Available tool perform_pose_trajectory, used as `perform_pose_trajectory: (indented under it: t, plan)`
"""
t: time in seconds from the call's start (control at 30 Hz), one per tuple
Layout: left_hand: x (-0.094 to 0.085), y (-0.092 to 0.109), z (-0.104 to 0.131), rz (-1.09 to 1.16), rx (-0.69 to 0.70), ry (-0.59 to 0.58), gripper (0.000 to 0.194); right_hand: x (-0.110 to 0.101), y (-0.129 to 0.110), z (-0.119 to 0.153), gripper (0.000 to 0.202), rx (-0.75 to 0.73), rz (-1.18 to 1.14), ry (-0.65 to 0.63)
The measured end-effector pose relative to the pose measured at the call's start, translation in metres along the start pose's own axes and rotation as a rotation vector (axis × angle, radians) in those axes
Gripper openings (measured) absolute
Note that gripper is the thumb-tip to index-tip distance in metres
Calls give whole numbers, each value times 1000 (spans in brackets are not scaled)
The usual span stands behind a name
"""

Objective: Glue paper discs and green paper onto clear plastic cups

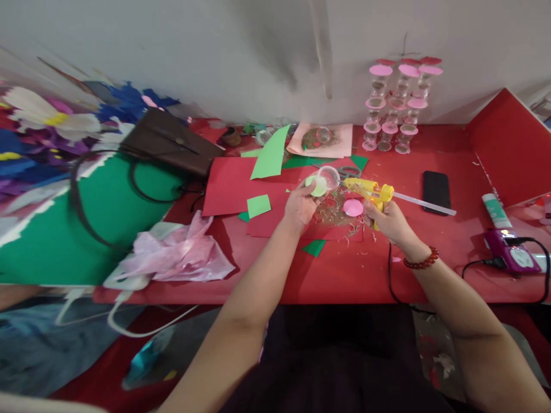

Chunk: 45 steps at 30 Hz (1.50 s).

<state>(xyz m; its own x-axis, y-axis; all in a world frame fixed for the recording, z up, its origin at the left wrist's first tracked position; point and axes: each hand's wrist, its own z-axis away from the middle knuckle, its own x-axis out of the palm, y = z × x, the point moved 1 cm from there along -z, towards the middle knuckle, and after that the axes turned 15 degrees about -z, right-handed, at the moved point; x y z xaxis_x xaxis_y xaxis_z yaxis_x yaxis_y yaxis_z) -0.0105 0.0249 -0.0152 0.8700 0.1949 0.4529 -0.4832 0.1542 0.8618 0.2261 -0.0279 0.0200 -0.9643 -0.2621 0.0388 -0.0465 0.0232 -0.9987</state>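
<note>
My left hand (302, 202) is closed on a small clear plastic cup (329, 177), with a light green paper disc (317, 186) at the cup's near end. In my right hand (390, 221) is a yellow hot glue gun (368, 187), its nozzle pointing left at the cup's rim. Whether the nozzle touches the rim I cannot tell. A long clear glue stick (426, 204) sticks out of the gun's back. Below the nozzle a pink paper disc (353, 207) lies among scraps on the red table (336, 275). Grey-handled scissors (349, 171) lie just behind the gun.
Linked plastic cups with pink discs (390, 106) stand at the back right. A black phone (436, 191), a glue tube (496, 210) and a purple power socket (514, 252) lie on the right. Leftward are green paper (260, 205), a pink plastic bag (178, 252) and a brown bag (172, 140).
</note>
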Motion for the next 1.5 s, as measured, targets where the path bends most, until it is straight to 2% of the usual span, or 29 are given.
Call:
perform_pose_trajectory:
  t: [0.6,1.5]
  plan:
    - [0,0,0,-5,23,-3,23,0,0,1,64,17,-8,25]
    - [1,0,0,-3,24,19,22,1,0,2,65,11,3,-3]
